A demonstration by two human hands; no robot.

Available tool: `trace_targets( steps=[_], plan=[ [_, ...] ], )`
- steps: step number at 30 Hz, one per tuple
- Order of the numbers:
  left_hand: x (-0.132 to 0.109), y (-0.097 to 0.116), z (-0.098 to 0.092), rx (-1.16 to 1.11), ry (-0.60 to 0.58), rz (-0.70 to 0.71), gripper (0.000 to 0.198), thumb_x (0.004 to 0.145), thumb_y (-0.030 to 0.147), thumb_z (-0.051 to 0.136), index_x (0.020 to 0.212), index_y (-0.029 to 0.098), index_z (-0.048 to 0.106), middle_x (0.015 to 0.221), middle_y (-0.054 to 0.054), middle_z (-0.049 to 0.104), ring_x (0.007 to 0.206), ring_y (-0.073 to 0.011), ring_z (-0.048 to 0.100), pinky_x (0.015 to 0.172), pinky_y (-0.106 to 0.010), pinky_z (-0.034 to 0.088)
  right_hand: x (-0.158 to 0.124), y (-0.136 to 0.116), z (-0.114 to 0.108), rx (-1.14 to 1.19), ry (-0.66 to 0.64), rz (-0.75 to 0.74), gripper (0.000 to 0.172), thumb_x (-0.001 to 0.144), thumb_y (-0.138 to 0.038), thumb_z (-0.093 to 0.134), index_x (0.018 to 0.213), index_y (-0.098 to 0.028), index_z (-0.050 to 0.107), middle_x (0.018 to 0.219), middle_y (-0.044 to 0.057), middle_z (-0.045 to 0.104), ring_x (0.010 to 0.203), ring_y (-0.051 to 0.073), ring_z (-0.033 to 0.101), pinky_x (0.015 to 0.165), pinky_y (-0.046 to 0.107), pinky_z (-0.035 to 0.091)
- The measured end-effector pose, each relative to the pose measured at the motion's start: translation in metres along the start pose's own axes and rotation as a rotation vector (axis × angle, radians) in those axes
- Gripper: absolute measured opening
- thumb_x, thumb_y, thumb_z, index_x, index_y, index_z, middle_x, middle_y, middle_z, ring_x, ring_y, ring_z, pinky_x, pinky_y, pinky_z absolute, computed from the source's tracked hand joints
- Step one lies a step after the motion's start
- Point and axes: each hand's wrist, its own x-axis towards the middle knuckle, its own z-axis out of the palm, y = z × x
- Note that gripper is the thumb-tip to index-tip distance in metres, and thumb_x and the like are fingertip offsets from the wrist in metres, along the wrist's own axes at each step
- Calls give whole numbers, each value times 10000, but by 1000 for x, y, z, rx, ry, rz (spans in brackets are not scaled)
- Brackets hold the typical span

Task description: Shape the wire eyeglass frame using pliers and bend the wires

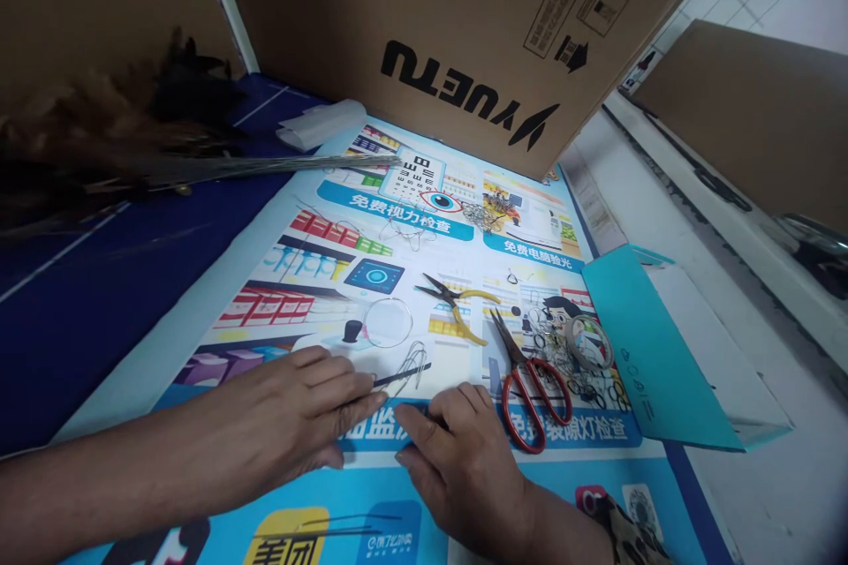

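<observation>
My left hand (pixel 318 406) reaches in from the left, low over the printed sheet, thumb and fingers pressed together. A thin dark strip (pixel 405 375) starts at its fingertips and slants up to the right; whether the fingers grip it I cannot tell. My right hand (pixel 464 450) is curled, thumb against the index finger; anything inside is hidden. The two hands nearly meet. Bent thin wires (pixel 416 362) lie just beyond them. To the right are red-handled scissors (pixel 535 393), with yellow-handled pliers (pixel 457 305) farther back.
Small wire rings (pixel 556 353) and a tape roll (pixel 589 342) lie beside a teal box (pixel 662 353). Tangled wire pieces (pixel 487 214) sit farther back. A bundle of long wires (pixel 298 164) joins brown feathers (pixel 99 124) at left. A big carton (pixel 424 9) stands behind.
</observation>
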Motion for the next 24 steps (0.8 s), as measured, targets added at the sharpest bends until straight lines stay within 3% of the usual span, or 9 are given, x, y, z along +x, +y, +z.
trace_targets(
  steps=[5,9,13,18,24],
  plan=[
    [-7,-5,-4,-17,-20,12,437,881,184,659,1308,228,581,1136,-65,711,994,-285,632,854,-401,445,0,1,2,15,24,-3,318,950,-298,525,1247,-202,589,938,69,579,832,223,470,728,374,361],
    [-13,-8,-8,-26,10,8,329,986,202,481,1294,242,588,1175,-51,711,1029,-271,631,890,-391,454,0,2,2,4,-12,23,351,940,-308,549,1277,-215,572,956,72,585,843,231,479,741,387,363],
    [-21,-9,-5,-40,61,-65,374,1039,167,332,1266,268,612,1181,-5,707,1082,-241,615,961,-390,436,2,1,1,-15,-46,42,421,928,-320,579,1335,-227,529,986,76,592,857,237,489,758,400,375],
    [-30,-15,-1,-67,103,-99,374,1051,215,324,1271,277,620,1206,6,694,1124,-221,575,1026,-384,402,6,-1,1,-63,-77,49,494,902,-367,630,1364,-237,513,976,77,599,852,244,498,751,412,385],
    [-26,-19,-6,-6,35,-84,358,1041,261,386,1353,310,554,1226,0,675,1100,-234,592,973,-374,445,8,-3,2,-79,-89,38,482,913,-403,614,1361,-256,514,961,74,594,848,245,490,734,409,370]
  ],
)
